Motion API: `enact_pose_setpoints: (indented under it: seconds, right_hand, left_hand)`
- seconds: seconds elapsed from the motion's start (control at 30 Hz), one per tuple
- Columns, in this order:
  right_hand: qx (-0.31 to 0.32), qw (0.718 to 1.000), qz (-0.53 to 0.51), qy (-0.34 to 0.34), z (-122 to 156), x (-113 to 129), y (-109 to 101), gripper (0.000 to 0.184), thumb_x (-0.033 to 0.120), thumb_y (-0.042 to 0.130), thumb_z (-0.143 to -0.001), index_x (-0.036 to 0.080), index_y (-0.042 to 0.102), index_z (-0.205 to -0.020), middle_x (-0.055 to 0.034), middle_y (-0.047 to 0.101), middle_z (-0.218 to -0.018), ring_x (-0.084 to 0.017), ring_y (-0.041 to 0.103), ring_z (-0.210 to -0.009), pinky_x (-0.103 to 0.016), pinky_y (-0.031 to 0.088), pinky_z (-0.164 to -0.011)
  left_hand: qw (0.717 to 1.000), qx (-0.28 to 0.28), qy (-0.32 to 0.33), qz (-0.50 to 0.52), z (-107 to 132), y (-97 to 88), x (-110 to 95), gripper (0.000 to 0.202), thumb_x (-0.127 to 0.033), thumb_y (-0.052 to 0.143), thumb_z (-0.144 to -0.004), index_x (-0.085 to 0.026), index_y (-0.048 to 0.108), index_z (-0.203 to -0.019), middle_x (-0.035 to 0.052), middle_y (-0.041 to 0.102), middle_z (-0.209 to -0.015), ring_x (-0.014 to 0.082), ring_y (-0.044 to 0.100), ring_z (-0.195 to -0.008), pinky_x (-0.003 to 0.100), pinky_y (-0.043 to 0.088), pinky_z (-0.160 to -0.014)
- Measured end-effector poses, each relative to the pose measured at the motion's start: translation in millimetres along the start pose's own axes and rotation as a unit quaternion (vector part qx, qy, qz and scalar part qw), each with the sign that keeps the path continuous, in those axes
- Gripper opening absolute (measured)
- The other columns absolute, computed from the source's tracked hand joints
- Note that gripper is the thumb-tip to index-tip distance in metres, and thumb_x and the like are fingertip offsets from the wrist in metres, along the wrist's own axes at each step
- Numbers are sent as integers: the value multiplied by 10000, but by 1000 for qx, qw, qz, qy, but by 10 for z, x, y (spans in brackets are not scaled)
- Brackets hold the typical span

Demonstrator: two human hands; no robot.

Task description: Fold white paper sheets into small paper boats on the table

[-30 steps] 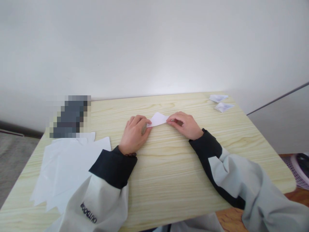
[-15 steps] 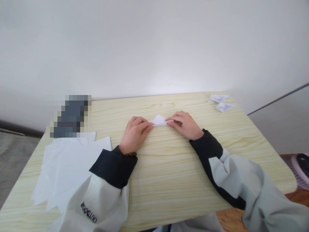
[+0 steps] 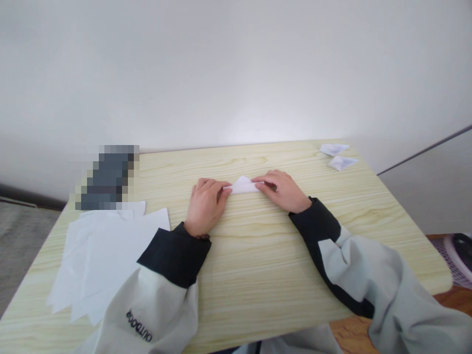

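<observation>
A small folded piece of white paper [image 3: 243, 186] lies flat on the pale wooden table [image 3: 258, 255], near its middle. My left hand [image 3: 205, 204] pinches the paper's left tip with curled fingers. My right hand [image 3: 283, 190] pinches its right tip, fingers pressed together on it. Both forearms, in grey sleeves with black cuffs, rest on the table.
A loose stack of white paper sheets [image 3: 99, 255] lies at the left of the table, partly under my left sleeve. A blurred dark object [image 3: 106, 178] sits at the back left. Two folded paper shapes [image 3: 338, 156] lie at the back right corner. A white wall stands behind.
The folded paper, lifted and tilted a second ago, now lies flattened on the table between my fingertips. Both hands stayed at its ends and shifted only slightly.
</observation>
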State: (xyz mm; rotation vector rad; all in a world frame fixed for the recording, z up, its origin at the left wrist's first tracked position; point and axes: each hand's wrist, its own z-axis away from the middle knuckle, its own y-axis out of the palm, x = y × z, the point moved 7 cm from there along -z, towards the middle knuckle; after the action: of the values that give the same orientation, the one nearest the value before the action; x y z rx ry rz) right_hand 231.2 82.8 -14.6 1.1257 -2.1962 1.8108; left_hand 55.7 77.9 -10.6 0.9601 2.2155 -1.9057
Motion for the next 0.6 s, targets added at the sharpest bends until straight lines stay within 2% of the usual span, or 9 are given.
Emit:
enact_pose_setpoints:
  seconds: [0.23, 0.6]
  right_hand:
    - [-4, 1000, -4, 14, -4, -3, 6, 245, 283, 516, -901, 187, 721, -995, -43, 622, -738, -160, 508, -691, -292, 375, -692]
    - [-1, 1000, -6, 23, -16, -7, 10, 228, 254, 535, -894, 187, 726, -1001, -43, 607, -746, -163, 522, -715, -296, 389, -715]
  left_hand:
    - [998, -37, -49, 14, 4, -39, 51, 206, -298, 513, -872, -180, 637, -987, 55, 682, -877, 250, 522, -959, 415, 415, -889]
    - [998, -50, -43, -11, 15, -31, 31, 154, -283, 497, -880, -192, 610, -933, 52, 675, -881, 261, 502, -971, 417, 396, -887]
